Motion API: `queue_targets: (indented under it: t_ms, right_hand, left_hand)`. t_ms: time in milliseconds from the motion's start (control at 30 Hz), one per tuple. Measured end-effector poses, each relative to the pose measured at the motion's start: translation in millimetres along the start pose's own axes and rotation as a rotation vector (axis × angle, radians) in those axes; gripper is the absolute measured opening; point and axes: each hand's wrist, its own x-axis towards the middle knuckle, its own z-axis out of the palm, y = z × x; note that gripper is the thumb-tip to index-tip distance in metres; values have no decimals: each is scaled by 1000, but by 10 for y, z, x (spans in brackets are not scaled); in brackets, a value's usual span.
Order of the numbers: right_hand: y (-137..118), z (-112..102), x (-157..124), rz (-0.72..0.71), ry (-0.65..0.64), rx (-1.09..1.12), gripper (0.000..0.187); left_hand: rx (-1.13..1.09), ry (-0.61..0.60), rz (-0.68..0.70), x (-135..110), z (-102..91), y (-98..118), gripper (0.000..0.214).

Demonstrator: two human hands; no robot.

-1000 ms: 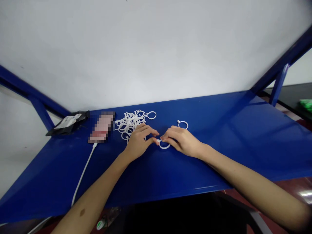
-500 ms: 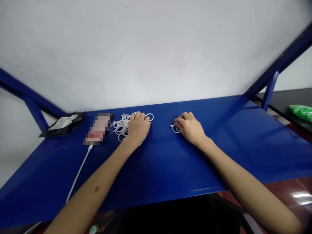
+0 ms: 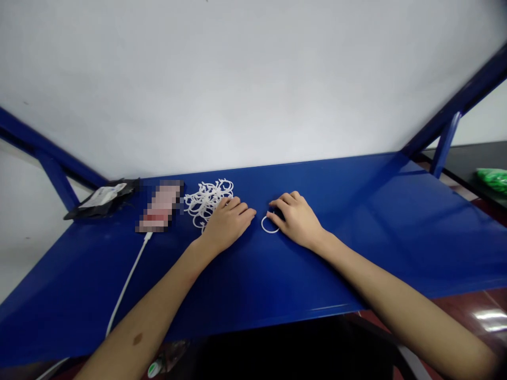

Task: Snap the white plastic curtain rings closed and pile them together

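A single white plastic ring point(image 3: 270, 226) lies on the blue table point(image 3: 356, 221) between my two hands. My right hand point(image 3: 297, 220) rests just right of it, fingers curled, with the fingertips pinched on the ring's far edge. My left hand point(image 3: 227, 221) lies flat on the table with its fingers stretched out and together. Its fingertips stop just short of the ring. Its knuckles sit against a tangled pile of white rings point(image 3: 206, 200) to the left. Whatever is under either palm is hidden.
A blurred phone point(image 3: 160, 211) lies left of the pile, with a white cable point(image 3: 127, 287) running off the front edge. A black packet point(image 3: 101, 199) sits at the far left. A white wall rises behind the table, with blue frame bars at both sides and a green object point(image 3: 493, 179) at far right.
Both hands held one ring at the centre, then parted: left to the pile, right to the loose ring farther back. Both have now come back toward the centre, with one ring between them.
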Motion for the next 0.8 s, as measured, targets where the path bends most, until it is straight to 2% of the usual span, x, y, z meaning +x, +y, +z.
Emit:
queue_targets:
  t_ms: [200,333,467,600,700,800]
  right_hand:
    - [-50,-74,-49,-7,38,-120,22]
    - [-46,-86,-69,-15,12,-143,15]
    - [-89,-113,-61,-82,5,28,17]
    - [-147,-149,-62,-135,-14,209,18]
    - [-163,-163,-79,-163,30,285,18]
    - [-175,-182,-97,-117,88,338,18]
  left_hand:
    - [-142,34,-108,-32,-100,25,21]
    - [-226,47,-156,-45,-137,76,22]
    - [-320,71,-195,-44,-135,123,17]
    - [-518,73,-234,-36,-150,175,18]
    - [-655,84,-298,-29,-180,220,12]
    - [-727,141,-382,-31,-209,240,10]
